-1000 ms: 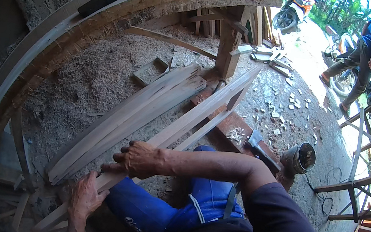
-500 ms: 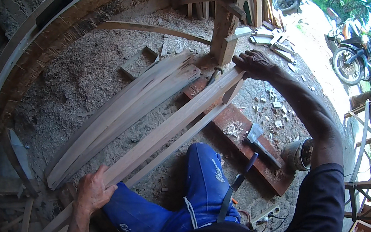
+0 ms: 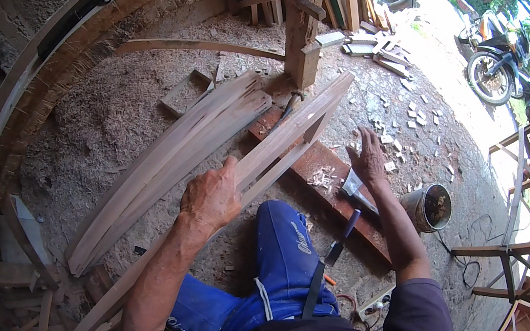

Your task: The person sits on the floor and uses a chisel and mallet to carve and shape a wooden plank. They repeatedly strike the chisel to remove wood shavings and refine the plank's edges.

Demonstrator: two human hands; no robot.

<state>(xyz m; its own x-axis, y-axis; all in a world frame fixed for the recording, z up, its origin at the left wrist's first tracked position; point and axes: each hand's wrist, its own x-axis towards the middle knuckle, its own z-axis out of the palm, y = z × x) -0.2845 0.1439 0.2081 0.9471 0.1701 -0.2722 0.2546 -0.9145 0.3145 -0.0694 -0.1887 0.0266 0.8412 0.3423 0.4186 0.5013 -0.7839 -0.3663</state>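
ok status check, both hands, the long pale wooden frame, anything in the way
Left hand closed on long pale wooden frame. Right hand open, clear of it. Possible obstacle: grey-headed axe on reddish-brown wooden plank, close by right hand.

wooden frame (image 3: 289,138): diagonal barrier; narrow slot between rails, interrupted by crosspiece.
left hand (image 3: 211,195) side: curved planks (image 3: 167,154) obstruct low leftward travel.
far end: post (image 3: 302,48) stands just left; open air to the right.
right hand (image 3: 370,157): free path toward frame tip; hatchet (image 3: 353,183) below, bucket (image 3: 414,205) beside forearm.
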